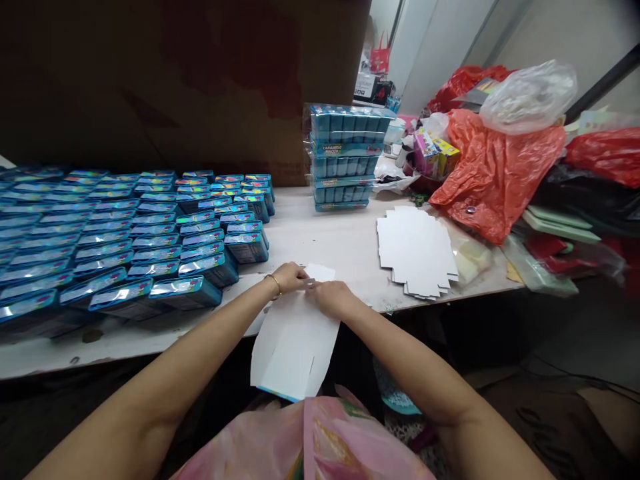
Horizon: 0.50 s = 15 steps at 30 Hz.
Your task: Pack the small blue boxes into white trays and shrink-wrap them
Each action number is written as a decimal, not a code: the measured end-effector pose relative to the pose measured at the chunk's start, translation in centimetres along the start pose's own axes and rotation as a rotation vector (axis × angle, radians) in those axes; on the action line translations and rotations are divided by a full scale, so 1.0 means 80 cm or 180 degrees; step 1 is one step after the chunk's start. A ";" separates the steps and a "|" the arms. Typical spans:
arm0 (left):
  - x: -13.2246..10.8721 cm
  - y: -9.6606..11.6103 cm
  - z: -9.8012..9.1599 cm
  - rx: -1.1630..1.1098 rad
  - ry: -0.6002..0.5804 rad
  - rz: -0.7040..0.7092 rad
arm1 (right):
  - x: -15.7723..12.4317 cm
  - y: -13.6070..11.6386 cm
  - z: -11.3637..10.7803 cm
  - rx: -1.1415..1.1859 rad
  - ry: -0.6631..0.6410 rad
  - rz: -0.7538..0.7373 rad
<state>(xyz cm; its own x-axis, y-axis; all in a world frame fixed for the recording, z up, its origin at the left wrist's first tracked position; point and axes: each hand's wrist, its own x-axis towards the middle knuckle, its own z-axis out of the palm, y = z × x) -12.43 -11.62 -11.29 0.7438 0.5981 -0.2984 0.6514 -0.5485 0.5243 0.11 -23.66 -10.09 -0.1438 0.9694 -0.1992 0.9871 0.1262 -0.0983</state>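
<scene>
A flat white die-cut carton blank [295, 340] lies over the near edge of the white table [320, 240], its lower end hanging toward my lap. My left hand [290, 277], with a gold bangle at the wrist, pinches the blank's top part. My right hand [333, 298] presses on the blank right beside it, fingers closed on the card. A pile of more white blanks [416, 250] lies to the right on the table.
Rows of several small blue boxes [115, 240] cover the table's left half. A stack of wrapped blue packs [345, 157] stands at the back middle. Red plastic bags [495, 173], a clear bag [530, 97] and assorted goods crowd the right side. A brown cardboard wall [175, 80] stands behind.
</scene>
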 end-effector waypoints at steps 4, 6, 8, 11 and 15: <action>-0.001 0.014 0.003 0.0394 0.0018 0.0040 | -0.004 0.040 -0.005 0.0591 0.0580 0.1251; -0.009 0.014 0.004 0.0507 0.0006 0.0022 | -0.001 0.055 0.003 0.1117 0.0423 0.1642; -0.019 0.012 0.003 0.0625 0.0024 -0.0010 | 0.006 0.060 0.013 0.1796 0.0437 0.1779; -0.031 0.007 0.003 0.0762 0.0132 -0.0144 | 0.021 0.050 0.021 0.2722 0.0612 0.1849; -0.033 0.005 0.007 0.0845 0.0286 -0.0398 | 0.040 0.024 0.004 0.2763 0.0171 0.1507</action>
<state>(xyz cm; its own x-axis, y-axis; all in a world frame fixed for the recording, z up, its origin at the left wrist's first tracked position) -14.03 -13.77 -10.74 0.6469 0.7133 -0.2697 0.7622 -0.5938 0.2578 1.49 -20.36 -11.26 0.2769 0.8909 -0.3600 0.5450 -0.4542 -0.7048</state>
